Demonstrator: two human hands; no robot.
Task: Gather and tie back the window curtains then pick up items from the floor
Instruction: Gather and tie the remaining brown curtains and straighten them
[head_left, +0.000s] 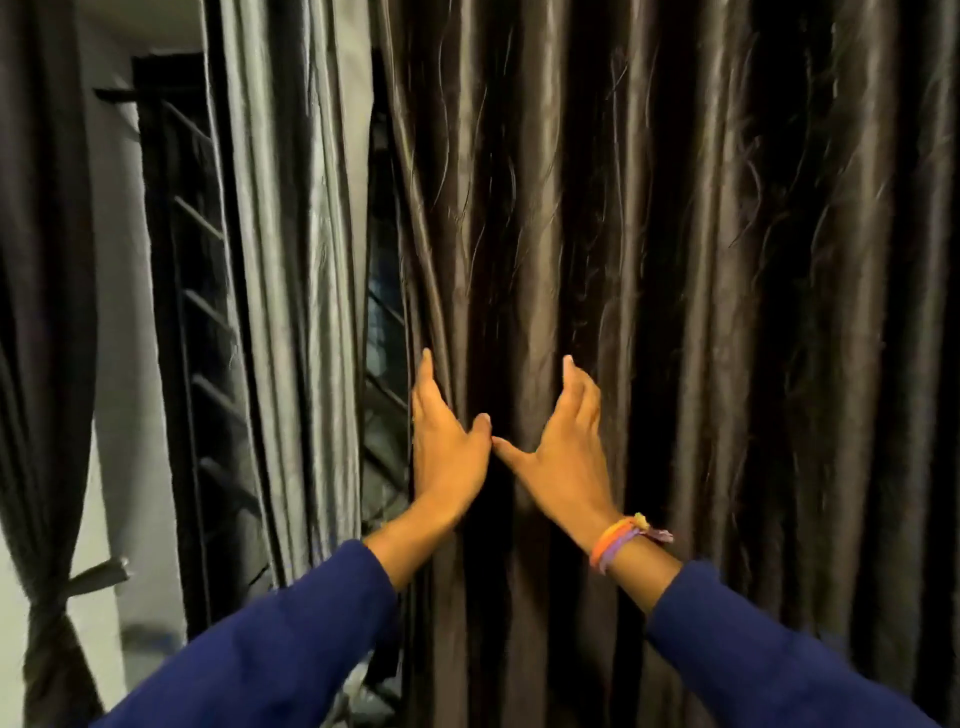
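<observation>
A dark brown shiny curtain (675, 260) hangs loose and fills the right two thirds of the view. My left hand (447, 441) lies along its left edge with straight fingers pointing up. My right hand (561, 447) is spread flat against the folds a little to the right, its thumb tip touching the left thumb. Neither hand grips the cloth. A grey curtain (291, 260) hangs left of the gap. At the far left a dark curtain (47, 312) is gathered and tied with a grey tie-back (96, 574).
A window with a dark frame and slanted bars (202, 312) shows between the curtains. A white wall (124, 364) stands beside the tied curtain. Coloured bands (621, 538) circle my right wrist. The floor is hidden.
</observation>
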